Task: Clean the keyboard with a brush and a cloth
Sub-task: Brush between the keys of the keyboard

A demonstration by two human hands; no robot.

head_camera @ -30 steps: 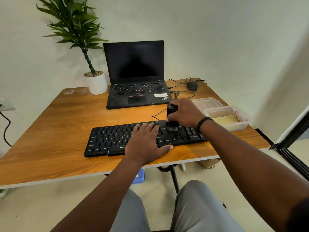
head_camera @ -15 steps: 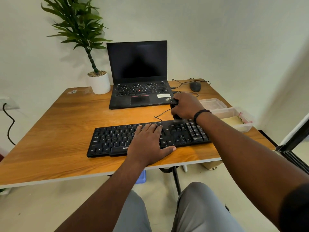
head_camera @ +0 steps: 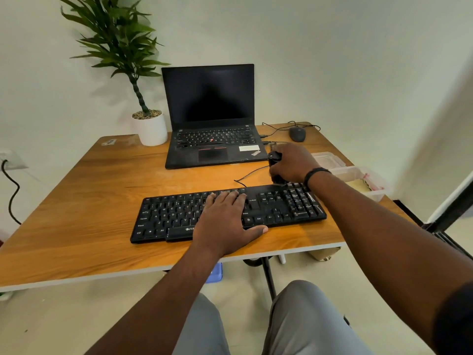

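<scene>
— At the far left, what is on the wall?
— A socket point(head_camera: 11, 160) with a black cable point(head_camera: 11, 198) hanging from it. Next, at the back of the wooden tabletop point(head_camera: 89, 201), a potted plant point(head_camera: 143, 98) stands in a white pot, just beside an open laptop point(head_camera: 212, 124) with a dark screen.

— And nearer the front edge?
— The black keyboard point(head_camera: 179, 216) lies across the front of the tabletop, its cable point(head_camera: 250, 174) running back toward the laptop. The left hand point(head_camera: 225, 221) lies flat on the middle of the keys, fingers straight and close together, thumb stretched out along the front edge.

— What does the other hand do?
— The right hand point(head_camera: 291, 162) curls round a black brush point(head_camera: 275, 165), held upright at the keyboard's back edge above the number pad. The bristle end is mostly hidden by the hand; I cannot tell whether it touches the keys. A dark band sits on that wrist.

— Farther right?
— A mouse point(head_camera: 297, 134) sits at the back corner. Two clear plastic containers point(head_camera: 358, 175) sit by the right edge; the nearer one holds something pale yellow, perhaps the cloth, though I cannot tell.
</scene>
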